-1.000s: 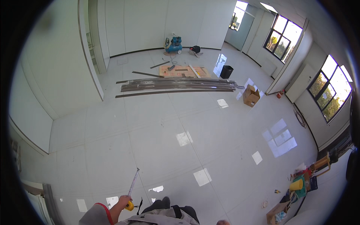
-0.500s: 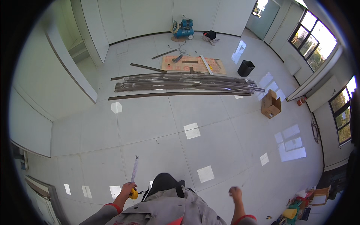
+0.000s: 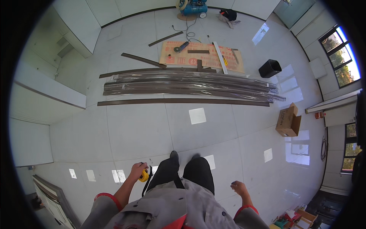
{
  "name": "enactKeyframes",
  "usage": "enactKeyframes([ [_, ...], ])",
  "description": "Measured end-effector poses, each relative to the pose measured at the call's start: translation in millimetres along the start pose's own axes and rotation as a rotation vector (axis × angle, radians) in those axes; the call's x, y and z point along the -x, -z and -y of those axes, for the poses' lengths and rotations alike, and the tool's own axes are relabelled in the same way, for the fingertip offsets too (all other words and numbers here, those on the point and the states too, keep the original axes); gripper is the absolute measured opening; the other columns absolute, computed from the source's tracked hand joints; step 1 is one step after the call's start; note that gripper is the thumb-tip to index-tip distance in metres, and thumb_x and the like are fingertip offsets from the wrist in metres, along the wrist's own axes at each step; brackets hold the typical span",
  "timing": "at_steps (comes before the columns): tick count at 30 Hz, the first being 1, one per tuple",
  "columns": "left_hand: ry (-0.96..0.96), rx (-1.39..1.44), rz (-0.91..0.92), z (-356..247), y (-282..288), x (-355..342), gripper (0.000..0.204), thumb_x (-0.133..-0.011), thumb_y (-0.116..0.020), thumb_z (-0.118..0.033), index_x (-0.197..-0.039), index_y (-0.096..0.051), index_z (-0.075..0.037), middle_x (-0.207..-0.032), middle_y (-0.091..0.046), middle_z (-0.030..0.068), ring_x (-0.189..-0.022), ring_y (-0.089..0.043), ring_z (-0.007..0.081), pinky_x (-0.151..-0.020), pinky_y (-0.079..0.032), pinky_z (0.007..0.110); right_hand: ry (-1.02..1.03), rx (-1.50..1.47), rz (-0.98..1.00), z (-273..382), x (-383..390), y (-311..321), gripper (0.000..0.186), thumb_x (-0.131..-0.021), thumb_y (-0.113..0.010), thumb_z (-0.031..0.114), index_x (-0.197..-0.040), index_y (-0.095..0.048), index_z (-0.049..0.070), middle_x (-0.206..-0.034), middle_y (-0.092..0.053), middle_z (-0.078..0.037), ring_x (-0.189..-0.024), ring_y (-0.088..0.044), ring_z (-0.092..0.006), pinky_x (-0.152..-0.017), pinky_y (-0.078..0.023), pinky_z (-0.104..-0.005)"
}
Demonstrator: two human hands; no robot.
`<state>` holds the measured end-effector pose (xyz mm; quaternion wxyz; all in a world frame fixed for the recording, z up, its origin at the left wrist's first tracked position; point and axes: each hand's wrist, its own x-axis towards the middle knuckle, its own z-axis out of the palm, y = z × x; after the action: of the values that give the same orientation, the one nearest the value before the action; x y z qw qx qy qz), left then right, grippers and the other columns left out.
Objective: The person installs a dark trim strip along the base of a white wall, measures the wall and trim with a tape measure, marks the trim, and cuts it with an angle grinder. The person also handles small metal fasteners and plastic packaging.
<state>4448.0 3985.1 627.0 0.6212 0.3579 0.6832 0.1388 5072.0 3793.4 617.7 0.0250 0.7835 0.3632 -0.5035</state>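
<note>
My left hand [image 3: 138, 170] is closed around a yellow tape measure [image 3: 143, 175] with a black strap hanging beside it. No blade shows sticking out of the tape now. My right hand [image 3: 240, 187] hangs at my right side with its fingers curled in; a small dark spot shows at the fingertips, too small to name. Ahead on the floor lies a long dark brown strip [image 3: 183, 101], apart from both hands. Just beyond it rests a bundle of similar strips [image 3: 183, 87] in clear plastic film.
Behind the bundle, an orange-printed sheet [image 3: 171, 57] carries an angle grinder [image 3: 181, 46] and a white straight bar [image 3: 220, 57]. A black bin [image 3: 270, 68] and a cardboard box [image 3: 288, 121] stand at the right. A blue air compressor [image 3: 193, 7] is by the far wall.
The strips and box appear nearer, and my legs now show mid-stride. The tape's blade, extended before, no longer shows. Both hands stay low at my sides.
</note>
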Motion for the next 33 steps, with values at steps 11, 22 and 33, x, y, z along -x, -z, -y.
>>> enactKeyframes([
  [11,0.266,0.110,0.058,-178,-145,-246,0.037,-0.100,-0.057,-0.033,-0.095,-0.069,0.001,-0.080,-0.069,0.0060,-0.075,-0.064,0.0126,-0.071,-0.051,0.028,0.225,0.269,-0.140,189,-471,149,0.023,-0.084,-0.067,0.021,-0.098,-0.069,0.004,-0.093,-0.070,-0.022,-0.091,-0.066,-0.0426,-0.079,-0.053,-0.0511],
  [22,-0.012,-0.190,0.264,-195,-225,-446,0.017,-0.096,-0.059,-0.015,-0.097,-0.067,0.000,-0.085,-0.074,0.0097,-0.078,-0.072,0.0247,-0.070,-0.056,0.032,0.434,0.556,-0.033,383,-883,5,0.051,-0.085,-0.061,0.011,-0.134,-0.048,0.001,-0.134,-0.058,-0.019,-0.120,-0.057,-0.0380,-0.095,-0.049,-0.0468],
  [33,-0.476,-0.504,0.192,-158,-210,-452,0.028,-0.068,-0.073,-0.014,-0.091,-0.065,-0.001,-0.094,-0.065,0.0200,-0.081,-0.065,0.0347,-0.059,-0.052,0.047,0.668,1.194,-0.008,375,-971,-73,0.030,-0.087,-0.066,0.015,-0.115,-0.058,0.008,-0.113,-0.060,-0.013,-0.111,-0.060,-0.0288,-0.094,-0.049,-0.0478],
])
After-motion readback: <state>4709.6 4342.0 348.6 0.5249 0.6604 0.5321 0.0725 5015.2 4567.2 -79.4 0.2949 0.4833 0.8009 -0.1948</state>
